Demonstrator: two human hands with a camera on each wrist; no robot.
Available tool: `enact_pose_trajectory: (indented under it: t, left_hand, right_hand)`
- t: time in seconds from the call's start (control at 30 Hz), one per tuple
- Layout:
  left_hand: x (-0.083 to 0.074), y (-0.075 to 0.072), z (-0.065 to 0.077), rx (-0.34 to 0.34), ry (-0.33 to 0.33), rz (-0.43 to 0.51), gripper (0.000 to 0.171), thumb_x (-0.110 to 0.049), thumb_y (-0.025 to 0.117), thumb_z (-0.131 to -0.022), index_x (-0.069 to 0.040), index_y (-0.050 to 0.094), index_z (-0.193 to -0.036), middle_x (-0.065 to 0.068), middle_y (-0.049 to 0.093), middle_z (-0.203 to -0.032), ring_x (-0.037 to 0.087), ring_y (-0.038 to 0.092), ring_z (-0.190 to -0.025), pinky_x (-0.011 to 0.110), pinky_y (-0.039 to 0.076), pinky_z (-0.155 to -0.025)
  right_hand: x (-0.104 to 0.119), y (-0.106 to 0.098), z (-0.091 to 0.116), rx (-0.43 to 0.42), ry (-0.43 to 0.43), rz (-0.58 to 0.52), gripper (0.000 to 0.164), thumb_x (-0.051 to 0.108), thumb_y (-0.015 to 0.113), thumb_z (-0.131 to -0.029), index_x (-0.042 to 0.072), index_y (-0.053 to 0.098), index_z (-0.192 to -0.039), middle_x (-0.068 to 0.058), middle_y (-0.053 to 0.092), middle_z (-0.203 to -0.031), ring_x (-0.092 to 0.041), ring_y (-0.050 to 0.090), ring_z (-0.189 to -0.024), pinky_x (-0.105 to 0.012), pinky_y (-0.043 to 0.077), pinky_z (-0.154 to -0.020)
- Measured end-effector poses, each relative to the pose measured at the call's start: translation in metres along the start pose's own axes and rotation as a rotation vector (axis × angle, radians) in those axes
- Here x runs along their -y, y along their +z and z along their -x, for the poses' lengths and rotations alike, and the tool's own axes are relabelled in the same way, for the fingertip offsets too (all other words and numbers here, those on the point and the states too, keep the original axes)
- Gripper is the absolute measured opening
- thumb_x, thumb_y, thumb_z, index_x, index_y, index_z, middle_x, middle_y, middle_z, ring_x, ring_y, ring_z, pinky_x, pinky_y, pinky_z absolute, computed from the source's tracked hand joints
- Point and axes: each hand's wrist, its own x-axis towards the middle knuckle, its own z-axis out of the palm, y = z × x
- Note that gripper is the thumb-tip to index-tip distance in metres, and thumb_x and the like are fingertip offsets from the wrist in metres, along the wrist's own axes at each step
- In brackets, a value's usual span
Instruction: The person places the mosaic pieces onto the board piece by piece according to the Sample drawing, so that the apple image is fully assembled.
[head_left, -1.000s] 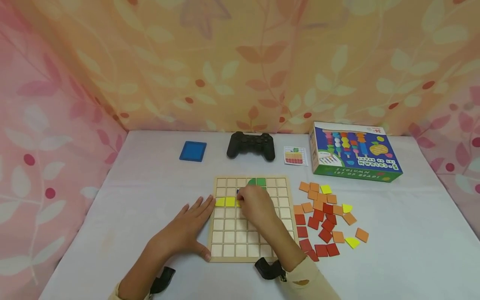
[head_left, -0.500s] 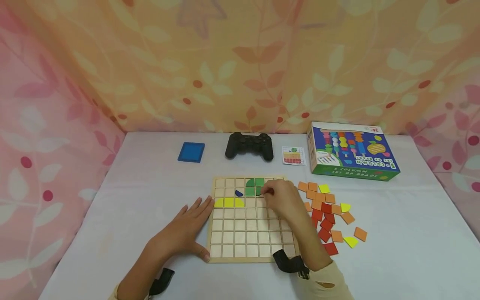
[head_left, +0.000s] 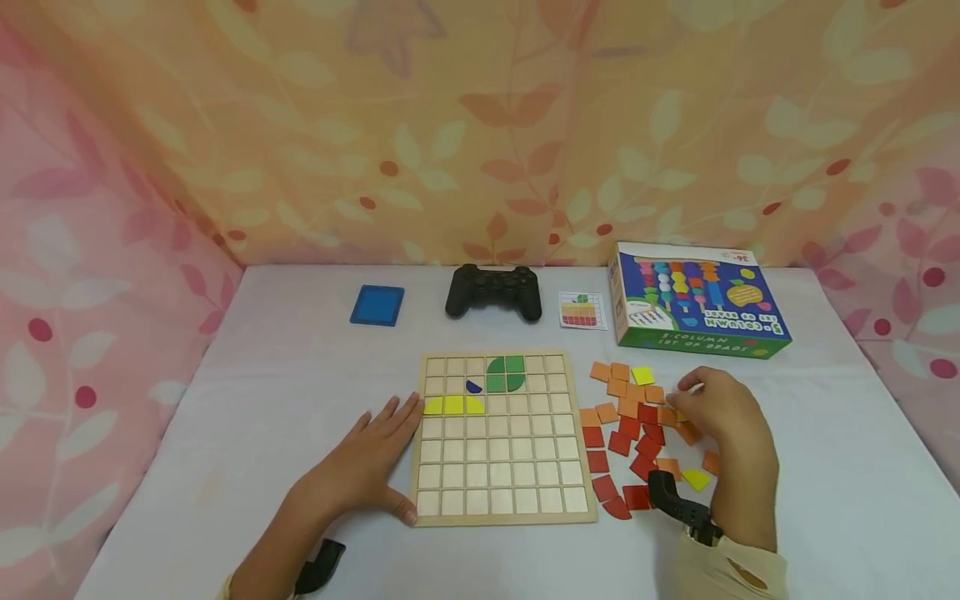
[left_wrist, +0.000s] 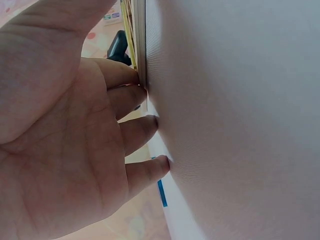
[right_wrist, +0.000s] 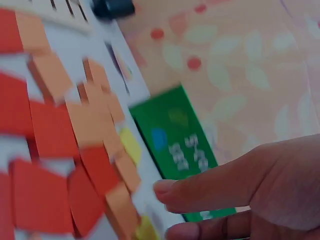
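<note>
A wooden grid board point(head_left: 508, 521) lies in the middle of the table. It bears a green rounded shape point(head_left: 506, 374), a small dark blue half-round piece point(head_left: 473, 387) and a row of yellow pieces point(head_left: 453, 405). My left hand point(head_left: 360, 471) rests spread along the board's left edge; in the left wrist view its fingertips point(left_wrist: 161, 162) touch the white cloth and the board's side. My right hand point(head_left: 723, 408) is over the right side of the loose tiles, beside a partly hidden yellow piece point(right_wrist: 146, 229). In the right wrist view, thumb and finger are apart, with nothing seen between them.
Orange tiles point(head_left: 617, 387) and red tiles point(head_left: 597, 461) lie scattered right of the board. Behind stand a blue square tray point(head_left: 377, 305), a black game controller point(head_left: 493, 292), a small pattern card point(head_left: 582, 311) and a bead-set box point(head_left: 701, 300). Patterned cloth walls surround the table.
My right hand has moved right, from over the board to the loose tiles. The green shape's lower right now shows a rounded piece. My left hand keeps its place.
</note>
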Motion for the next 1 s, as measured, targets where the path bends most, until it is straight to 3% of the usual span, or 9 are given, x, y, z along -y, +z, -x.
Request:
enact_pose_trajectory:
  t: [0.23, 0.5, 0.83, 1.0]
  left_hand:
    - [0.003, 0.003, 0.001, -0.012, 0.006, 0.000, 0.143, -0.057, 0.095, -0.048, -0.010, 0.021, -0.161, 0.005, 0.014, -0.166, 0.031, 0.007, -0.152, 0.061, 0.011, -0.117]
    - [0.003, 0.002, 0.000, -0.012, 0.010, -0.008, 0.143, -0.058, 0.095, -0.048, -0.010, 0.020, -0.161, 0.005, 0.013, -0.166, 0.031, 0.006, -0.152, 0.061, 0.012, -0.117]
    - [0.002, 0.002, 0.000, -0.015, 0.021, -0.015, 0.143, -0.060, 0.093, -0.048, -0.010, 0.021, -0.160, 0.006, 0.013, -0.166, 0.032, 0.007, -0.152, 0.062, 0.013, -0.117]
    - [0.003, 0.003, -0.001, -0.013, 0.020, -0.022, 0.143, -0.060, 0.093, -0.048, -0.010, 0.020, -0.161, 0.006, 0.013, -0.166, 0.032, 0.007, -0.152, 0.062, 0.013, -0.117]
  right_hand:
    - [-0.021, -0.007, -0.006, 0.108, 0.101, -0.015, 0.056, 0.034, 0.080, -0.085, -0.005, 0.057, -0.118, -0.030, 0.055, -0.110, -0.043, 0.050, -0.100, -0.049, 0.052, -0.073]
    - [-0.016, -0.004, -0.010, 0.095, 0.095, -0.022, 0.043, 0.020, 0.079, -0.085, -0.005, 0.062, -0.115, -0.026, 0.058, -0.105, -0.041, 0.051, -0.099, -0.047, 0.052, -0.072]
    - [-0.012, -0.001, -0.012, 0.063, 0.068, -0.056, 0.046, 0.013, 0.078, -0.084, -0.007, 0.059, -0.122, -0.028, 0.060, -0.106, -0.039, 0.055, -0.096, -0.050, 0.053, -0.075]
    - [-0.015, -0.001, -0.012, 0.087, 0.050, -0.053, 0.050, 0.019, 0.078, -0.086, -0.007, 0.058, -0.123, -0.027, 0.061, -0.107, -0.037, 0.056, -0.096, -0.049, 0.053, -0.075]
